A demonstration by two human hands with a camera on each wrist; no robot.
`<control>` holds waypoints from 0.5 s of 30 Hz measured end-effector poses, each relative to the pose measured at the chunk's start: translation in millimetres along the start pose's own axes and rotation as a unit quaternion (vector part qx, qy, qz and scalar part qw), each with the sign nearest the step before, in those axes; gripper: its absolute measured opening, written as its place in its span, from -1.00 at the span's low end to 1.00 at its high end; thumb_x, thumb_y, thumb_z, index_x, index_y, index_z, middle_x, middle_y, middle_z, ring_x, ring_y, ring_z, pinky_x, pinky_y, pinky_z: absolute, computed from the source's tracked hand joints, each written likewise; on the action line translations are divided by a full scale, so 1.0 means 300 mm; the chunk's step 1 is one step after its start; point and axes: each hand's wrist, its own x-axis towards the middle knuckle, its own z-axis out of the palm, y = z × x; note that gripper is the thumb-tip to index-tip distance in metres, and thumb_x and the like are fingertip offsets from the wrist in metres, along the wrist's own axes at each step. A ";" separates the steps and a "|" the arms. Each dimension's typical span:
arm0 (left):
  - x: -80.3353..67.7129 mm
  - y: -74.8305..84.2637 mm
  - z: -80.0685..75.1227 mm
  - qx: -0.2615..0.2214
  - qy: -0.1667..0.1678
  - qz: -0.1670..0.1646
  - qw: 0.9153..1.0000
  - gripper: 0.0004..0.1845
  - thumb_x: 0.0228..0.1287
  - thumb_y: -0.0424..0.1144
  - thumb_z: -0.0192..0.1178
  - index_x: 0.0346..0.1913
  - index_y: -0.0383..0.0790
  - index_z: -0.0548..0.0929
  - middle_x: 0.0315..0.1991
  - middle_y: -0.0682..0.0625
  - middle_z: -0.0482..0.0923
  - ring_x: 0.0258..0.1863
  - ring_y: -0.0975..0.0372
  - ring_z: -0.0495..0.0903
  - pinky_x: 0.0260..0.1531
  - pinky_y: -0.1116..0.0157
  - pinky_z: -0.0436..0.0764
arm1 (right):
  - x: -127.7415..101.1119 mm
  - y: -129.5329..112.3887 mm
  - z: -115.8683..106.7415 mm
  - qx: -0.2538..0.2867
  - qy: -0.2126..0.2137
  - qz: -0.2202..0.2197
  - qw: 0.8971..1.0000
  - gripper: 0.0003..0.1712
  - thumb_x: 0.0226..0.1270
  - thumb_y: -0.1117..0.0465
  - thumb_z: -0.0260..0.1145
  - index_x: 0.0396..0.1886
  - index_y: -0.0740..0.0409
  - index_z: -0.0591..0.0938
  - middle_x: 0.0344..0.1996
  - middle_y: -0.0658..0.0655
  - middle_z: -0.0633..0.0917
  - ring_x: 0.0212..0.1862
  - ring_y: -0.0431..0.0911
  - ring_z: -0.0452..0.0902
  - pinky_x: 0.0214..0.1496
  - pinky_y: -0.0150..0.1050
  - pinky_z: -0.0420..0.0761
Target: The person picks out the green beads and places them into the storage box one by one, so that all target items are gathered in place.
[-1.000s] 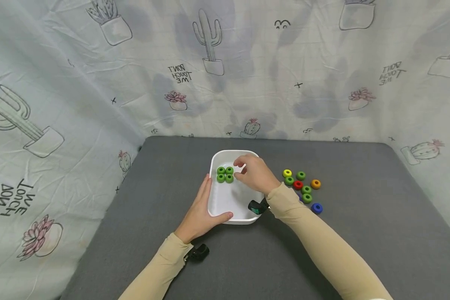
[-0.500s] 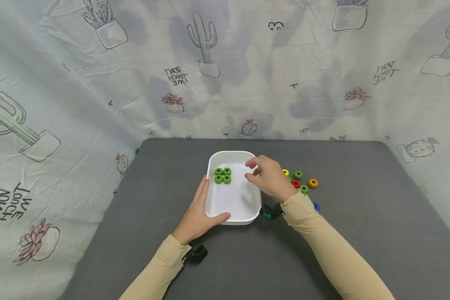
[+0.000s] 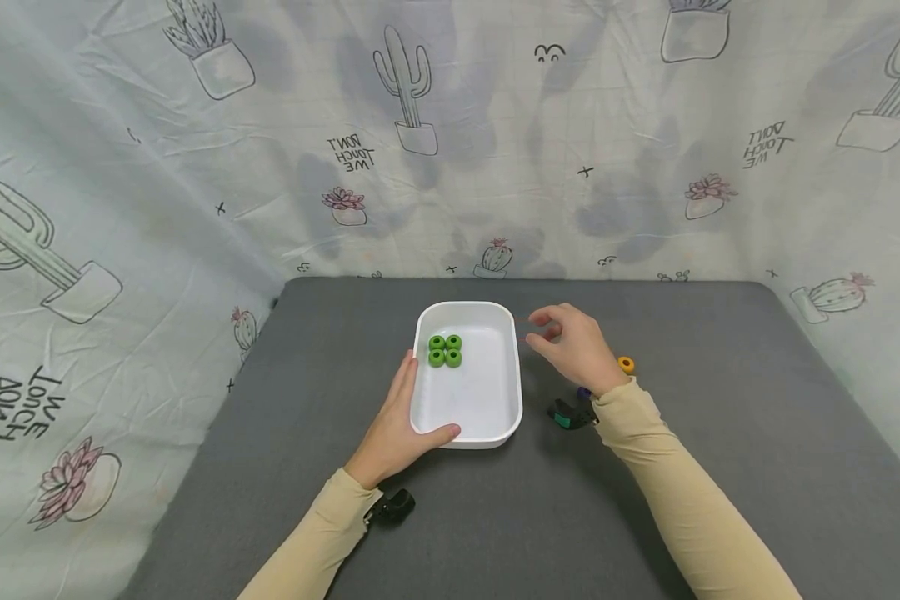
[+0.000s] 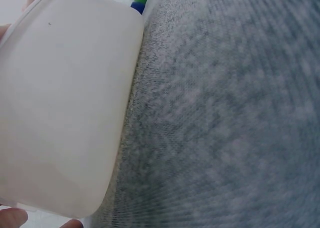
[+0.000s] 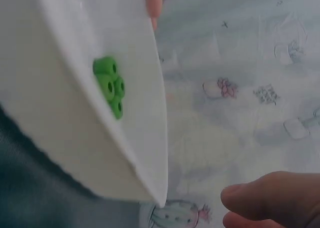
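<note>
1. While the left hand (image 3: 396, 429) grips the near-left corner of the white rounded-rectangle plastic tray (image 3: 507, 392), thumb hooked over its rim and fingers along its outer wall, four green ring-shaped beads (image 3: 446, 350) sit in a tight two-by-two block in the tray's far-left part.
2. The right hand (image 3: 576, 347) hovers just right of the tray above the grey felt-like tabletop (image 3: 720, 467), holding nothing, its fingers loosely curved with thumb and forefinger a little apart.
3. Beside that hand's wrist an orange ring bead (image 3: 626, 364) shows; the other loose beads there are mostly hidden by the hand, though the left wrist view catches a green and a blue bead (image 4: 139, 2) past the tray's end.
4. Judged from this, the step in hand is fetching another bead from the loose group; the next move calls for lowering thumb and forefinger onto one bead and pinching it without nudging its neighbours.
5. The tray's near half and right side lie bare, with open tabletop right of and in front of it, and the cactus-print cloth backdrop (image 3: 195, 167) stands well behind.
</note>
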 end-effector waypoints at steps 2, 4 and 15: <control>0.001 -0.001 0.000 -0.002 -0.001 0.000 1.000 0.38 0.06 0.27 0.53 0.72 -0.06 -0.17 0.74 0.07 -0.29 0.69 0.13 -0.10 0.53 -0.14 0.20 | -0.006 0.021 -0.011 -0.003 0.004 0.003 1.000 -0.62 0.44 0.16 0.40 0.16 0.20 0.69 0.08 0.26 0.68 -0.04 0.12 0.68 -0.06 0.07 0.64; 0.002 -0.002 0.001 -0.003 -0.001 0.001 1.000 0.38 0.06 0.27 0.53 0.72 -0.07 -0.17 0.74 0.06 -0.29 0.69 0.13 -0.10 0.53 -0.14 0.19 | -0.013 0.041 -0.021 -0.007 0.006 0.010 1.000 -0.62 0.45 0.16 0.39 0.17 0.21 0.69 0.10 0.27 0.67 -0.02 0.13 0.68 -0.05 0.08 0.63; 0.001 0.000 -0.002 -0.002 -0.003 -0.002 1.000 0.38 0.05 0.27 0.53 0.72 -0.06 -0.19 0.72 0.20 -0.33 0.69 0.15 -0.12 0.54 -0.13 0.17 | -0.054 0.138 -0.037 -0.036 -0.006 0.041 0.998 -0.60 0.47 0.19 0.36 0.20 0.29 0.66 0.10 0.37 0.65 0.01 0.20 0.67 0.00 0.12 0.63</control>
